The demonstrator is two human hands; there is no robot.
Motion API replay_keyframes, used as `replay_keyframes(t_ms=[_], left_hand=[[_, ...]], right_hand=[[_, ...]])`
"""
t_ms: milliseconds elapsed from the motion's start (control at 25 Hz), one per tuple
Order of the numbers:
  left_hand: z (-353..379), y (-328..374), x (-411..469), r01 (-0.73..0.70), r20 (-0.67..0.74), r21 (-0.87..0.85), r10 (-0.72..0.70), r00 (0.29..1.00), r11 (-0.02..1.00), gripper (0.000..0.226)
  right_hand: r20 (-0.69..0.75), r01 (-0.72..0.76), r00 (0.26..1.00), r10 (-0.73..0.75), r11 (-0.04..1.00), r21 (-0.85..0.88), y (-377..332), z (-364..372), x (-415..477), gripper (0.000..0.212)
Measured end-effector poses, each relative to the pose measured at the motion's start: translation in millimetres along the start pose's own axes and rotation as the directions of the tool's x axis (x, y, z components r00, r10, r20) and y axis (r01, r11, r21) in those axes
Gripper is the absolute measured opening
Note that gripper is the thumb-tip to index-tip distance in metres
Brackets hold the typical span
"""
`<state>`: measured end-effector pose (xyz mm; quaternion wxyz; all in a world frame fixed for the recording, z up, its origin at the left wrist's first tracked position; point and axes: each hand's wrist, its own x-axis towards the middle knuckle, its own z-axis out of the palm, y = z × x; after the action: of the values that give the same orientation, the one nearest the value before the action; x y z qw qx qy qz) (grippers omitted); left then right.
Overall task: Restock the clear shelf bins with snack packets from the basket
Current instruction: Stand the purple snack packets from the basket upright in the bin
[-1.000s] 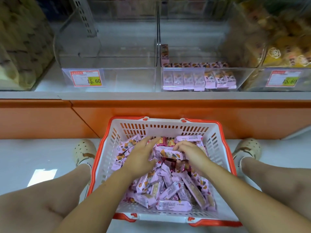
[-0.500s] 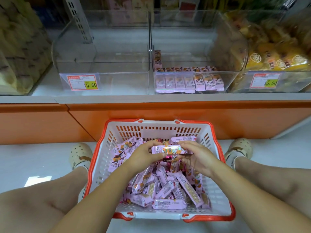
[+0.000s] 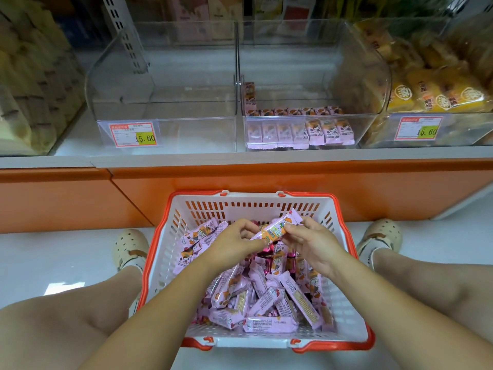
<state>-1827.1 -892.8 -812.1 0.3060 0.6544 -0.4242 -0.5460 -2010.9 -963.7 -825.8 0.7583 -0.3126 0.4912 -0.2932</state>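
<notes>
A white basket with a red rim (image 3: 170,217) stands on the floor between my legs, filled with several pink snack packets (image 3: 269,297). Above the pile, my left hand (image 3: 234,243) and my right hand (image 3: 310,240) pinch the two ends of one pink snack packet (image 3: 277,227), which tilts up to the right. On the shelf above, the middle clear bin (image 3: 306,76) holds a row of the same pink packets (image 3: 298,132) along its front wall. The clear bin to its left (image 3: 165,76) holds no packets.
An orange shelf base (image 3: 240,182) runs behind the basket. Price tags reading 15.60 (image 3: 132,134) hang on the bin fronts. A bin of yellow packets (image 3: 437,94) sits at right, pale packets (image 3: 29,84) at left. My feet in cream shoes (image 3: 129,248) flank the basket.
Both hands have lifted one pink packet out of the pile and raised it, its right end now tilted upward. The camera view has tipped up slightly toward the shelf.
</notes>
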Motion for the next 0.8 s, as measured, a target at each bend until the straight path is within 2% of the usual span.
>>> replay_keyframes(t_ms=[80,160,280,400,480,520,600,680,760,800], left_hand=[[1,6,-1,-0.006,0.041,-0.007,0.006,0.999,1.000,0.034],[4,9,-3,-0.043,0.062,-0.020,0.044,0.997,0.999,0.042],[8,16,-5,-0.095,0.061,-0.033,0.097,0.993,0.995,0.046],[5,34,-8,-0.144,0.066,-0.035,0.146,0.987,0.989,0.049],[-3,57,-14,-0.222,0.080,0.051,0.217,0.973,0.974,0.048],[-10,72,-16,-0.291,0.063,0.162,0.285,0.957,0.943,0.045],[-31,105,-18,-0.405,-0.060,0.443,0.477,0.877,0.800,0.036],[-59,139,-18,-0.452,-0.202,0.620,0.687,0.698,0.641,0.029],[-90,163,-8,-0.465,-0.264,0.716,0.819,0.509,0.520,0.035],[-104,171,0,-0.437,-0.259,0.762,0.843,0.471,0.478,0.042]], right_hand=[[0.027,0.042,0.999,-0.043,0.999,0.028,-5,4,-3,0.023],[0.085,0.081,0.993,-0.081,0.997,0.013,-7,10,-10,0.039],[0.120,0.161,0.982,-0.146,0.978,-0.135,-11,15,-19,0.058],[0.162,0.250,0.963,-0.216,0.938,-0.240,-26,20,-28,0.066],[0.160,0.322,0.945,-0.286,0.901,-0.290,-42,26,-36,0.064],[0.146,0.365,0.931,-0.335,0.878,-0.309,-54,29,-39,0.061],[0.131,0.449,0.893,-0.431,0.832,-0.325,-82,37,-45,0.055],[0.114,0.530,0.845,-0.523,0.786,-0.318,-121,47,-49,0.052],[0.102,0.630,0.766,-0.635,0.709,-0.317,-168,58,-47,0.046],[0.102,0.663,0.726,-0.680,0.652,-0.367,-192,64,-43,0.044]])
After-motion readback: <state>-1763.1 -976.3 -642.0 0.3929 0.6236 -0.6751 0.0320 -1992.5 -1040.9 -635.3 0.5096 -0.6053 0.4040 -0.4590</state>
